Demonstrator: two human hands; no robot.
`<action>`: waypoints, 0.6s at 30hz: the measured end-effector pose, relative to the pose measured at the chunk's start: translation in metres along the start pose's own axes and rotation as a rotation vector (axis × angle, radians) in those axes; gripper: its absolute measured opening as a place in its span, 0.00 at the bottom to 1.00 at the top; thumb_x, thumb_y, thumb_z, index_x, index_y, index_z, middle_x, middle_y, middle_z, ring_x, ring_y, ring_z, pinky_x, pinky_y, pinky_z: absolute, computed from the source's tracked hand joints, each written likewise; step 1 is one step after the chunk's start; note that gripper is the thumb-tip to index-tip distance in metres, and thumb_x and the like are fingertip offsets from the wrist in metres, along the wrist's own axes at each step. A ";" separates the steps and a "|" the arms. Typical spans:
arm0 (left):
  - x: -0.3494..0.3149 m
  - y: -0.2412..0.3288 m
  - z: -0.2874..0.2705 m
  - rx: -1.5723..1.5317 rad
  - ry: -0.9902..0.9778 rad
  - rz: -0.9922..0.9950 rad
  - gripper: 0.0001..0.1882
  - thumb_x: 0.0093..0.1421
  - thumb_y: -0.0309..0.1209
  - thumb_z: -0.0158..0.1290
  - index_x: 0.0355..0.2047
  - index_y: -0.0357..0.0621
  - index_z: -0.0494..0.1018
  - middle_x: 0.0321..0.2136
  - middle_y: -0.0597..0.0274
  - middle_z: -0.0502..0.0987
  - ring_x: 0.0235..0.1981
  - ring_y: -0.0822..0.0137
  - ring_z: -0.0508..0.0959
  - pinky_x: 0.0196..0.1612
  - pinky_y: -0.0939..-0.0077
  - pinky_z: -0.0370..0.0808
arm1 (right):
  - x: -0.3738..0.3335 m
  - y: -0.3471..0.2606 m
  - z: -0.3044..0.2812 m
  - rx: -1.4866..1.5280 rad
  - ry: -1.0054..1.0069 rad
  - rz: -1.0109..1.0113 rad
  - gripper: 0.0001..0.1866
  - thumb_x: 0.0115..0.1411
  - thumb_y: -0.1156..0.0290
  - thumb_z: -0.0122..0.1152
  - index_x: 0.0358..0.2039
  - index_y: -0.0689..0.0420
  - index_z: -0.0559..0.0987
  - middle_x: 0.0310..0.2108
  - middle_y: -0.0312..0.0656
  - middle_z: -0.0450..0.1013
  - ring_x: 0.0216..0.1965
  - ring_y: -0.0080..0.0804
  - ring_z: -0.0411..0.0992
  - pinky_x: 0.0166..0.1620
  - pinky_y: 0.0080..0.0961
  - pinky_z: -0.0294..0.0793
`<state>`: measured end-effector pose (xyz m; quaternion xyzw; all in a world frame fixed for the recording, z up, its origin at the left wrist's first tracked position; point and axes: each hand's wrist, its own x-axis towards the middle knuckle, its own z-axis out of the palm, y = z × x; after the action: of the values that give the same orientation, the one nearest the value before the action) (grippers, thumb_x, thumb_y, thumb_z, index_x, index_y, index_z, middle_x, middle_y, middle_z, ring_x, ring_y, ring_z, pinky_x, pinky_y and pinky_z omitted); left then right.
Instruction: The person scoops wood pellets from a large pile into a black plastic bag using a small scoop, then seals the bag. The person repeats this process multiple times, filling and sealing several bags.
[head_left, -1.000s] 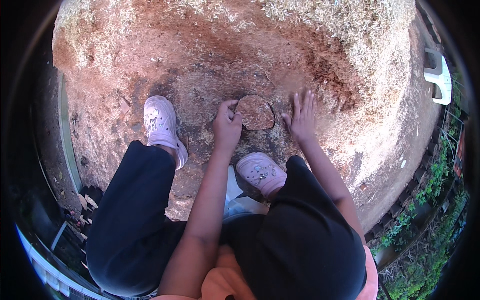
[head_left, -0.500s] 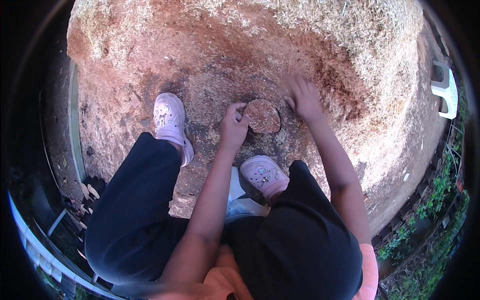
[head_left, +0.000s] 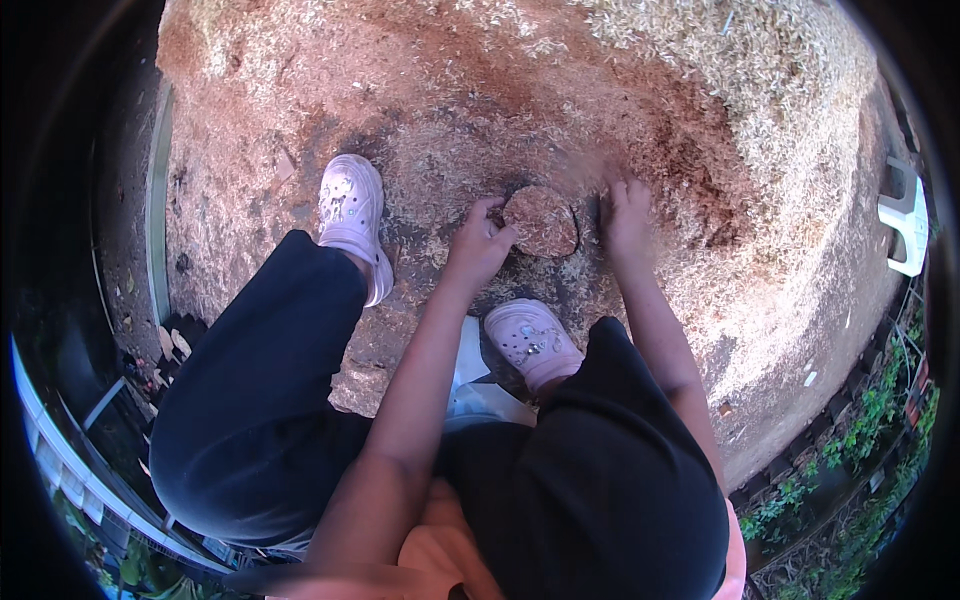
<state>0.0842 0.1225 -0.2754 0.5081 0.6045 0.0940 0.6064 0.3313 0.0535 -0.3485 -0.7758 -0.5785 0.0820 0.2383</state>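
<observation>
The round, soil-filled container (head_left: 541,221) sits just beyond the right clog (head_left: 532,345). Beyond that clog's left side, the left hand (head_left: 480,246) pinches the container's edge, seemingly to steady it; beyond its right, the right hand (head_left: 628,218) curls (too blurred to tell whether it grasps anything).

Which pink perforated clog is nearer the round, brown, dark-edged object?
The right foot's pink perforated clog, just below the round, brown, dark-edged object in the picture; the left foot's clog sits farther away.
</observation>
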 end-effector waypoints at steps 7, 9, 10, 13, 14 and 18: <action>-0.009 0.005 -0.006 -0.075 -0.095 -0.021 0.27 0.59 0.32 0.50 0.60 0.42 0.64 0.28 0.57 0.75 0.30 0.67 0.75 0.35 0.71 0.72 | 0.014 -0.031 -0.043 0.767 0.000 0.563 0.15 0.59 0.81 0.58 0.46 0.53 0.78 0.35 0.37 0.74 0.36 0.20 0.69 0.40 0.19 0.71; -0.011 0.011 -0.007 -0.103 -0.113 -0.040 0.26 0.60 0.31 0.47 0.60 0.42 0.63 0.29 0.57 0.75 0.30 0.67 0.76 0.36 0.72 0.73 | 0.015 -0.056 -0.072 0.947 -0.119 0.624 0.13 0.62 0.78 0.58 0.47 0.54 0.77 0.35 0.34 0.73 0.35 0.15 0.67 0.40 0.16 0.68; -0.013 0.014 -0.008 -0.119 -0.123 -0.055 0.26 0.60 0.30 0.45 0.60 0.42 0.63 0.30 0.57 0.75 0.30 0.67 0.76 0.36 0.72 0.73 | 0.016 -0.071 -0.082 1.043 -0.143 0.622 0.13 0.62 0.78 0.59 0.47 0.56 0.77 0.38 0.34 0.74 0.39 0.18 0.69 0.45 0.19 0.69; -0.015 0.022 -0.009 -0.158 -0.123 -0.059 0.25 0.61 0.30 0.43 0.60 0.42 0.63 0.31 0.56 0.76 0.30 0.67 0.75 0.35 0.73 0.74 | 0.010 -0.111 -0.100 1.145 -0.272 0.577 0.13 0.63 0.74 0.58 0.49 0.58 0.77 0.44 0.36 0.74 0.45 0.23 0.70 0.52 0.23 0.68; -0.016 0.024 -0.009 -0.162 -0.131 -0.057 0.25 0.61 0.30 0.43 0.60 0.42 0.63 0.32 0.56 0.76 0.30 0.67 0.75 0.35 0.73 0.74 | 0.010 -0.119 -0.102 1.187 -0.303 0.474 0.14 0.64 0.73 0.57 0.50 0.58 0.76 0.45 0.37 0.73 0.46 0.25 0.70 0.54 0.24 0.67; -0.016 0.026 -0.009 -0.190 -0.142 -0.043 0.25 0.61 0.30 0.42 0.60 0.42 0.63 0.33 0.56 0.76 0.29 0.67 0.75 0.35 0.73 0.74 | 0.010 -0.136 -0.094 1.046 -0.336 0.349 0.17 0.67 0.69 0.52 0.54 0.61 0.74 0.52 0.48 0.69 0.57 0.37 0.66 0.60 0.30 0.62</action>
<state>0.0855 0.1277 -0.2434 0.4408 0.5591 0.1016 0.6948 0.2559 0.0668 -0.2015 -0.6150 -0.3544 0.5174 0.4780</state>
